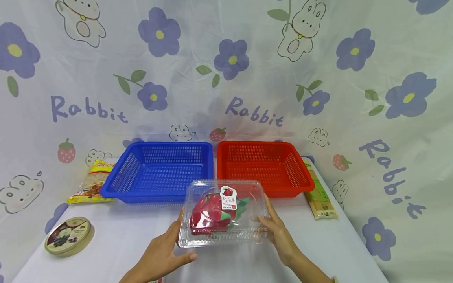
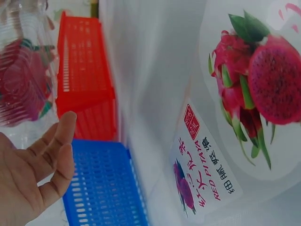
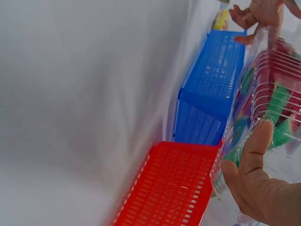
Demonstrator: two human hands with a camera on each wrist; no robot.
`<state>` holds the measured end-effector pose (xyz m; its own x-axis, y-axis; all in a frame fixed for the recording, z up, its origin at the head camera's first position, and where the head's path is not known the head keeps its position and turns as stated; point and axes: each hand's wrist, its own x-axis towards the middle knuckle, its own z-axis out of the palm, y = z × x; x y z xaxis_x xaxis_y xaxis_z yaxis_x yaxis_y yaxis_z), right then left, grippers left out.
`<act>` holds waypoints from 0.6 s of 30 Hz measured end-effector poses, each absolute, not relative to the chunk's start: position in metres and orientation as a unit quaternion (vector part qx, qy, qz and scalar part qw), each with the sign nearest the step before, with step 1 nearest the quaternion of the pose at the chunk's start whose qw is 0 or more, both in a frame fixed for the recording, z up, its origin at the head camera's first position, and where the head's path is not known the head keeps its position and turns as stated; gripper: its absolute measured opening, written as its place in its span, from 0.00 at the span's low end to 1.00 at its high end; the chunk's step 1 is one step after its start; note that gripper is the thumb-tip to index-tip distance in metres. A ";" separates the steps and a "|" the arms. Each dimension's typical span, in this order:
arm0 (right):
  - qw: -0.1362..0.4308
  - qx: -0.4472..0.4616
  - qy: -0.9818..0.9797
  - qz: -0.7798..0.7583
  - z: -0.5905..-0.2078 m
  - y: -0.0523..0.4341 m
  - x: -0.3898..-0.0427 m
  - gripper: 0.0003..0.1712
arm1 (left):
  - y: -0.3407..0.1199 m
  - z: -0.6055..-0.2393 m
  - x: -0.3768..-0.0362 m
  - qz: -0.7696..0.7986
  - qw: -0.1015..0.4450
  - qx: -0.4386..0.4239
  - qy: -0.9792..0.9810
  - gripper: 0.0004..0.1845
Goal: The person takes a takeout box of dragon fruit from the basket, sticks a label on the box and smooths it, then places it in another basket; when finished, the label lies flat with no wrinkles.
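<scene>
A clear plastic fruit box (image 1: 244,232) with a clear lid is held above the table in front of the baskets. Inside lies a red dragon fruit (image 1: 209,216) with green leaf tips, and a white label (image 1: 229,198) is stuck on the lid. My right hand (image 1: 279,234) grips the box's right side, fingers curled around its edge; the right wrist view shows the thumb (image 3: 256,146) against the ribbed wall. At the left side is my left hand (image 1: 161,249), fingers along the wall and thumb spread away. In the left wrist view its fingers (image 2: 61,136) look loose, beside the box.
Behind the box stand a blue basket (image 1: 118,173) and a red basket (image 1: 305,169), side by side. A food bag (image 1: 93,182) and a round tin (image 1: 69,237) lie left, a noodle pack (image 1: 320,196) right. A dragon fruit print (image 2: 275,80) is close by the left wrist.
</scene>
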<state>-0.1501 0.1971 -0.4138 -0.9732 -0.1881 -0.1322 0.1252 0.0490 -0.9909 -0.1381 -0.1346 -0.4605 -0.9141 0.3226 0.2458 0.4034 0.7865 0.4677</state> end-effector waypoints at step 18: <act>0.113 -0.023 0.712 -0.693 -0.408 0.197 -0.155 0.40 | -0.136 -0.461 -0.138 -0.292 0.036 -0.170 -0.941 0.56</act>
